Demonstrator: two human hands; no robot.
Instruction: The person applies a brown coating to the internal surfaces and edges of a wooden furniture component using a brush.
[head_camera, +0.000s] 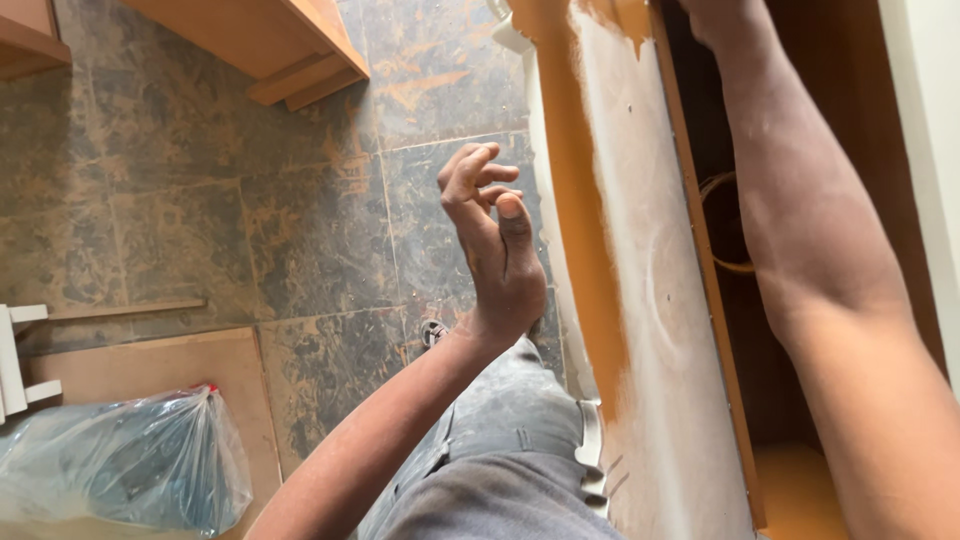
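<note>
View from above, looking down past the person's own arms at a dusty wooden cabinet panel (640, 300) – a long flat board, pale with a film of sawdust across most of its face, with an orange-brown strip showing clean along its left side and at the top. A faint circular smear marks the dust near the middle of the board. A thin orange wooden edge runs down its right side, and beyond that edge lies a dark brown recess inside the cabinet, where a round ring shape can just be made out.

The left hand (492, 250) is raised in the air just left of the panel, palm turned towards the camera, fingers loosely curled and thumb up – empty, touching nothing. The right arm reaches up along the dark recess; the right hand (712, 18) is cut off by the top of the frame, so whether it is open or gripping cannot be told.

Left of the panel the mottled grey-and-rust stone tile floor (250, 220) lies largely open. Around its margins: an orange wooden furniture piece (270, 40) at the top, a thin wooden strip (125, 310), a flat brown board (170, 365) at lower left with a crumpled clear plastic bag (115, 465) on it, and a small round metal floor drain (433, 332) near the left wrist. The person's grey trousers (500, 460) fill the bottom centre
</note>
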